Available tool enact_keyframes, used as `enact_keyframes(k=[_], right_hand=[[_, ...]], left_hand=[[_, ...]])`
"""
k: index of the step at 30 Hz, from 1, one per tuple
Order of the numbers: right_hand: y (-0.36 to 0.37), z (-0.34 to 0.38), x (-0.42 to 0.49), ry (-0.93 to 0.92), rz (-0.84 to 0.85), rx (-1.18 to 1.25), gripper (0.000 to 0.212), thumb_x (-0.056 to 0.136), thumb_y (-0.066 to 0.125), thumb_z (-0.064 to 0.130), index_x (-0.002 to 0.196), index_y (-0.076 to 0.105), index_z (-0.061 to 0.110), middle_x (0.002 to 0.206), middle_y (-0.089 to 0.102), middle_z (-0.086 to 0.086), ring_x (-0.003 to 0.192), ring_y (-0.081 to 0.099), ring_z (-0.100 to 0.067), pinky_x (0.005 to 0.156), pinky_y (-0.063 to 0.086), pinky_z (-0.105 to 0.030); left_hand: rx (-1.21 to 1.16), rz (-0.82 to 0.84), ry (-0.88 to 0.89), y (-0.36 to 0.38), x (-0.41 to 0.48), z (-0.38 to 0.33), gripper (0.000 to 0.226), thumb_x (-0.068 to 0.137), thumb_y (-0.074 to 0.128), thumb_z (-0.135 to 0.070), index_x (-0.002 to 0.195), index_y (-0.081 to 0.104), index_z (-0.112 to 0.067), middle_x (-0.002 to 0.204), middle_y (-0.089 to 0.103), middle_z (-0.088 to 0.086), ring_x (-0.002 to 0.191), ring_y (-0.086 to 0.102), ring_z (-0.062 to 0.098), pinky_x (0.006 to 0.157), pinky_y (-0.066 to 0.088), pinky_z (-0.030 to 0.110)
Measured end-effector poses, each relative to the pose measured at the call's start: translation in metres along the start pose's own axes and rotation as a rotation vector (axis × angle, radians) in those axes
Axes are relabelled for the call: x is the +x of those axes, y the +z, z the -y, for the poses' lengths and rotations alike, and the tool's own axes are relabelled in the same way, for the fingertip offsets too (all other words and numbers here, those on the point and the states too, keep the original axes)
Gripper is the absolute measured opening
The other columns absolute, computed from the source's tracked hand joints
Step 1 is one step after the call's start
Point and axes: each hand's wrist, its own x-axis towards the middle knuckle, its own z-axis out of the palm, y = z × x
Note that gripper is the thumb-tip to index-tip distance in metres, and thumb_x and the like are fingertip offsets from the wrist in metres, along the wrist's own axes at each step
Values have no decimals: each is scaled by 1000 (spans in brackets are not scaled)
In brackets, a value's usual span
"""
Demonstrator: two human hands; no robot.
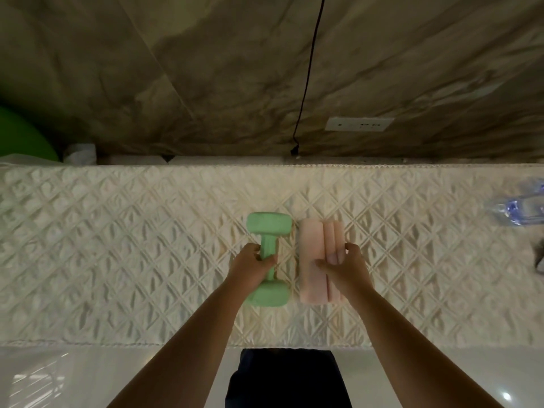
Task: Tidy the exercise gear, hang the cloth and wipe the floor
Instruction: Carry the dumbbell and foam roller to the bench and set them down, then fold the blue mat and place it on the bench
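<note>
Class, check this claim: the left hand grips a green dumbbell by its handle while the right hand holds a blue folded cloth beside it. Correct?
Not quite. The head view shows the folded cloth is pale pink, not blue. The left hand does grip the green dumbbell by its handle, and the right hand holds the cloth beside it.

One green dumbbell (268,258), one pink folded cloth (321,260), one plastic bottle (518,206)

Green dumbbell (268,258): mint, matte, lying flat lengthwise on the quilted cover (117,245), mid-surface. Pink folded cloth (319,260): pale, layered into a rectangular bundle, lying parallel just right of the dumbbell, on the same cover.
</note>
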Motion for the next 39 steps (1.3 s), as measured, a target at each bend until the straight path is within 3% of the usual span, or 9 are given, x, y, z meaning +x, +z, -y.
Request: enact_keyframes(k=[3,8,13,19,23,28,31,34,39], right_hand=[[-10,-7,-11,44,3,42,80,78,69,28,143,25,12,141,41,-13,122,48,-31,91,46,-38],[-40,-15,-60,28,-39,73,47,88,52,15,134,44,10,132,52,-11,93,54,-20,63,39,-24],[-73,-24,-142,111,-44,310,35,88,52,5,123,55,4,100,63,-9,87,64,-23,65,42,-26],[-110,-57,-277,80,-9,568,16,94,44,2,107,53,7,103,62,-13,79,60,-25,64,40,-24],[-123,-102,-350,91,-50,535,22,92,49,8,113,55,4,103,63,-14,81,61,-24,69,44,-28],[-142,-181,-408,218,-140,538,25,92,49,10,116,54,4,103,64,-12,86,61,-24,73,46,-31],[-148,-237,-431,340,-254,635,29,93,48,11,120,52,1,102,64,-13,85,62,-25,69,47,-30],[-151,-289,-451,477,-382,815,31,95,44,9,124,50,-2,110,63,-20,89,60,-29,68,44,-32],[-143,-369,-481,684,-498,1144,32,95,40,5,124,49,-7,101,58,-19,72,55,-25,69,41,-35]], left_hand=[[-31,-11,-21,-9,-14,4,49,86,61,-31,128,47,-10,121,61,11,109,59,29,93,48,38],[12,-83,31,-33,-69,4,37,90,52,-18,126,50,-9,124,60,11,111,57,26,91,45,32],[-3,2,88,-56,-161,9,27,90,49,-14,115,56,-6,116,64,15,105,61,29,90,45,35],[7,134,138,-73,-271,23,21,92,41,-11,109,54,-10,102,63,7,91,61,20,62,40,20],[84,196,171,-69,-313,32,13,91,44,-11,98,54,-12,100,64,8,89,62,21,67,42,24],[241,297,151,-29,-333,25,20,95,41,-15,104,55,-4,90,64,9,79,62,21,72,46,31],[406,384,192,7,-342,9,17,95,42,-16,96,55,-5,83,63,7,71,60,19,80,47,34],[561,461,238,52,-354,-12,19,95,40,-14,101,54,-3,78,61,5,67,58,17,74,46,30],[794,577,314,150,-396,-52,16,95,39,-12,98,53,-5,74,59,4,61,53,14,53,38,23]])
